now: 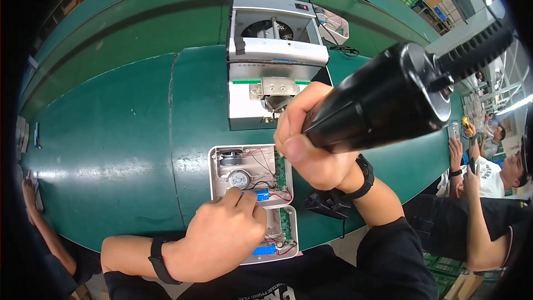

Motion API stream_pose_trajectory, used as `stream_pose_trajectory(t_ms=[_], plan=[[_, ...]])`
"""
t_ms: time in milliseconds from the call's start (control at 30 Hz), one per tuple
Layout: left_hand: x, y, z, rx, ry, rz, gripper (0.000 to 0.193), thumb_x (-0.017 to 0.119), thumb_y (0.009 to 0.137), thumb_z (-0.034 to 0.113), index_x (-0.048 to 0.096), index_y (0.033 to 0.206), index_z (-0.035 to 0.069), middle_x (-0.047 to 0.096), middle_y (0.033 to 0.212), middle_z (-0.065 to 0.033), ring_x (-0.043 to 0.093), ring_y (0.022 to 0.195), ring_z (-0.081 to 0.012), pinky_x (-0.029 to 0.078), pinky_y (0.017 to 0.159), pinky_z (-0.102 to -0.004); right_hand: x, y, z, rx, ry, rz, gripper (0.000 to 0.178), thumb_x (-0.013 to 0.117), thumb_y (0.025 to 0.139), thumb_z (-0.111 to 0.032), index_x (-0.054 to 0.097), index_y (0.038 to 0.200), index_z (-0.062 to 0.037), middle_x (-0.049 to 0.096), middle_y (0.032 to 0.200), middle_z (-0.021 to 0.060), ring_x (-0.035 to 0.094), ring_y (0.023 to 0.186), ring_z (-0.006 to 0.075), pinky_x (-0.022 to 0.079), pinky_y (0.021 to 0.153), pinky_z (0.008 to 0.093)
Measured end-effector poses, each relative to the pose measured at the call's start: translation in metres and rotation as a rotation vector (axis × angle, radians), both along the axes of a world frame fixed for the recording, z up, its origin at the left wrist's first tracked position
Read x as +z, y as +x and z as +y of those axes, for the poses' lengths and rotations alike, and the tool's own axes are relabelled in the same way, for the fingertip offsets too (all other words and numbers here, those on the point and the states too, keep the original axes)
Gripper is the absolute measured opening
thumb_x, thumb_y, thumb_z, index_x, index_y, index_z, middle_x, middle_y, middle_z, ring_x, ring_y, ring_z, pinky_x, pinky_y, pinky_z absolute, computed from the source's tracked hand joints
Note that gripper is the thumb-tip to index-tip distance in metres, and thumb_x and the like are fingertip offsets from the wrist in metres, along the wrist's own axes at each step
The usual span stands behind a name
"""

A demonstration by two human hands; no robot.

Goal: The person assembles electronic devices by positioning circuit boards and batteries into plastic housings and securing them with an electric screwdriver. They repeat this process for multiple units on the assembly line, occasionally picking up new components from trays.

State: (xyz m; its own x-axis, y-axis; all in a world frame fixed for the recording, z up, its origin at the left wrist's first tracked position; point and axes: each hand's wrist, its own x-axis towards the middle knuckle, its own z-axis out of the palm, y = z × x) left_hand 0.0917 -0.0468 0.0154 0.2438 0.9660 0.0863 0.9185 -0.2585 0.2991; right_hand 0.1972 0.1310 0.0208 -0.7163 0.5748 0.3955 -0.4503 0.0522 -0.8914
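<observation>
Step in hand, as judged: a fastening step on the far white case (213, 172), with a second, near white case (295, 228) laid open against its near edge. Right hand (319, 164) is closed around a black power tool (383, 105), its cable running off to the upper right; the fist hides the tool's tip, so cannot tell whether it points at the metal bracket (272, 84) on the front of the grey machine (277, 48) or into the case. Left hand (225, 230) has its fingers curled over the near wall of the far white case, by the blue battery (262, 195); grip or mere press, cannot tell, since the fingertips are partly hidden. Next move appears to call for a square tip and a steady case, clear of the loose wires. Position: the far white case lies open on the green table (127, 111), toward its near edge, just short of the machine. Its far right corner is partly covered in view by the right fist; its near left corner is just beyond the left knuckles. Round motor (239, 179) sits inside, left of the green circuit board (280, 175) along the right wall.
</observation>
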Motion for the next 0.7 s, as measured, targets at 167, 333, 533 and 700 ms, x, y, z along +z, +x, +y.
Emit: stream_pose_trajectory(t_ms=[167,333,533,700], plan=[[0.001,0.001,-0.003,0.0,0.014,0.009,0.013,0.071,0.063,0.006,0.065,0.072,0.0,0.063,0.079,-0.0109,0.066,0.078,-0.0234,0.057,0.054,-0.031,-0.001,0.001,0.0,0.028,0.023,-0.004,0.03,0.073,0.093,-0.015,0.045,0.097,-0.0028,0.054,0.068,0.0063,0.049,0.054,0.0128,0.046,0.051,0.0307],[-0.006,0.009,-0.012,0.085,0.014,0.075,0.013,0.071,0.064,0.006,0.064,0.074,0.0,0.063,0.08,-0.0108,0.066,0.078,-0.0234,0.055,0.052,-0.0315,0.03,0.001,0.009,0.017,0.398,0.037,0.028,0.069,0.095,-0.018,0.045,0.096,-0.0041,0.051,0.067,0.0054,0.046,0.052,0.0127,0.044,0.05,0.0322],[-0.017,0.013,-0.009,0.245,0.059,0.056,0.014,0.071,0.067,0.008,0.063,0.076,0.002,0.062,0.082,-0.0107,0.064,0.077,-0.0239,0.055,0.053,-0.0345,0.05,-0.031,0.011,-0.193,0.337,0.169,0.03,0.064,0.099,-0.029,0.045,0.097,-0.0061,0.05,0.065,0.0048,0.044,0.051,0.0133,0.043,0.051,0.0329],[-0.022,0.01,-0.006,0.293,0.102,0.043,0.015,0.073,0.068,0.01,0.063,0.076,0.004,0.061,0.082,-0.0099,0.064,0.078,-0.0229,0.055,0.052,-0.0353,0.049,-0.023,0.011,-0.072,0.309,0.113,0.028,0.064,0.099,-0.027,0.046,0.096,-0.0059,0.05,0.064,0.004,0.046,0.052,0.0136,0.043,0.052,0.0331]])
